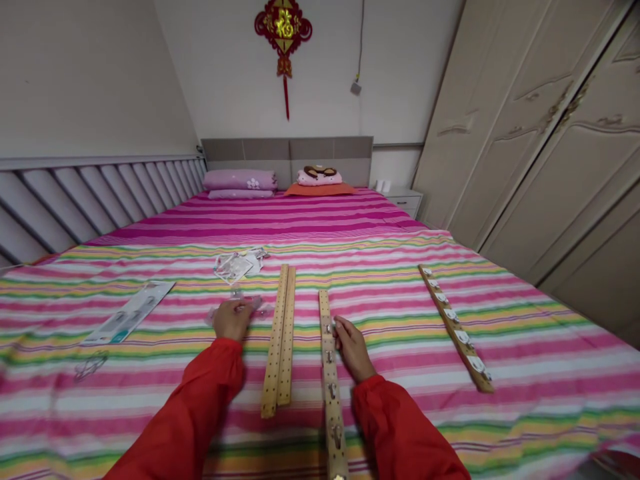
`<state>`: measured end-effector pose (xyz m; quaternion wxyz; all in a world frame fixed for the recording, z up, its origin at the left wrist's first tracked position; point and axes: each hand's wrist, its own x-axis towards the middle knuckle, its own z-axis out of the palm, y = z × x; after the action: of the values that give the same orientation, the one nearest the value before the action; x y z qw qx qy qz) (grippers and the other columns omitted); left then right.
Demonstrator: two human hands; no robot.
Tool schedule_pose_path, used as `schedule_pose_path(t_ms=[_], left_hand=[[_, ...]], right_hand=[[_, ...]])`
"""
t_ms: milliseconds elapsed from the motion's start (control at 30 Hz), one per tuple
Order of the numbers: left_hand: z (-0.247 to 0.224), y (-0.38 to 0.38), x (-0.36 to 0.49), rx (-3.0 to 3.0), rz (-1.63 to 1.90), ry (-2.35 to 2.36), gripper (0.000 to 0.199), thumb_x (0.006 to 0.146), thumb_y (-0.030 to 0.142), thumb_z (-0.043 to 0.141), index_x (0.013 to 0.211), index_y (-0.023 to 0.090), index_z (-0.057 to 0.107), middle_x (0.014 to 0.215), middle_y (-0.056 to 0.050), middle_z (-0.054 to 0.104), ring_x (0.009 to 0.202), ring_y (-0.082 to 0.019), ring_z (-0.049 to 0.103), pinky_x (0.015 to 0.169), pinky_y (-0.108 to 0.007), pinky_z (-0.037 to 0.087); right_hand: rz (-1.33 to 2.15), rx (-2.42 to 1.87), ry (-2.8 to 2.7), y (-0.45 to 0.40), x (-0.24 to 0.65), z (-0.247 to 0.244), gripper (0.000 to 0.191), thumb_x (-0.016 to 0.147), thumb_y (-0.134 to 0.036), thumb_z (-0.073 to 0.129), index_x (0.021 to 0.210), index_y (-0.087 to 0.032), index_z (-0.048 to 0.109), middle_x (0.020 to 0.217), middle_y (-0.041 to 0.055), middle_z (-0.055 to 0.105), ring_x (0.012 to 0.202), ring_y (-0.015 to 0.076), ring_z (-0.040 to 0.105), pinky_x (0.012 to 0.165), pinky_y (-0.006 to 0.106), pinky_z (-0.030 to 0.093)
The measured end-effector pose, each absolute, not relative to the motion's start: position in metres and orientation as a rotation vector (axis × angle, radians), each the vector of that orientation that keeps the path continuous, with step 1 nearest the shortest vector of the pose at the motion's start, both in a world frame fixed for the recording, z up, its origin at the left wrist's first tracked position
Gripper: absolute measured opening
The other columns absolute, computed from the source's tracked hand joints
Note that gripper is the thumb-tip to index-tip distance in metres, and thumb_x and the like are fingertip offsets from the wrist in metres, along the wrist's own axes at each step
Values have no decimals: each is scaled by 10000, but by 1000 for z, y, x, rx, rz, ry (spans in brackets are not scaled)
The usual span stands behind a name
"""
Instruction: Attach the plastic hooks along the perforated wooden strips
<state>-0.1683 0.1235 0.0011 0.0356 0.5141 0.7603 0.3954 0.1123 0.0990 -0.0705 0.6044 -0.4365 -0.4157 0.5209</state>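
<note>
My left hand (233,321) is over a small heap of clear plastic pieces (264,311) on the striped sheet. Its fingers are curled together, and whatever they pinch is hidden. My right hand (354,348) is closed at the right edge of a perforated wooden strip (324,303). Its fingertips are beside the farthest metal hook (329,328); what lies between them cannot be made out. Several more metal hooks (333,391) sit along this strip toward me. Left of it, two bare perforated wooden strips (274,360) lie side by side.
At the right lies a brown wooden strip (453,327) with white-backed hooks. Crumpled clear packaging (240,265) is farther back. A flat package (133,313) and a thin loop of wire or cord (91,364) rest at the left. Pillows (240,180) are by the headboard (330,153).
</note>
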Motion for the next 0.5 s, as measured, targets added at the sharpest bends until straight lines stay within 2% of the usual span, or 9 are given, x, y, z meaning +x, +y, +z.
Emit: schedule_pose_path(t_ms=[233,367,500], left_hand=[[18,117,-160,779,1811,1763,186,602,294,670,733,162,670,690,-19,686,724,-186,644,629,-282,515],[28,112,-142,610,1754,1496,102,650,213,645,743,171,648,692,1,682,649,-119,640,524,-197,500],[34,106,-113,637,1509,1283,62,685,177,667,737,166,636,694,-1,682,631,-86,634,582,-178,527]], right_hand=[[1222,-990,-937,99,112,-70,393,708,-453,674,973,-164,661,603,-35,577,431,91,432,440,247,355],[1243,-965,-904,101,113,-73,410,697,-464,685,972,-162,660,584,-41,576,421,87,434,424,237,341],[1302,-930,-833,102,114,-73,444,671,-480,707,974,-159,664,581,-45,572,392,65,413,379,206,283]])
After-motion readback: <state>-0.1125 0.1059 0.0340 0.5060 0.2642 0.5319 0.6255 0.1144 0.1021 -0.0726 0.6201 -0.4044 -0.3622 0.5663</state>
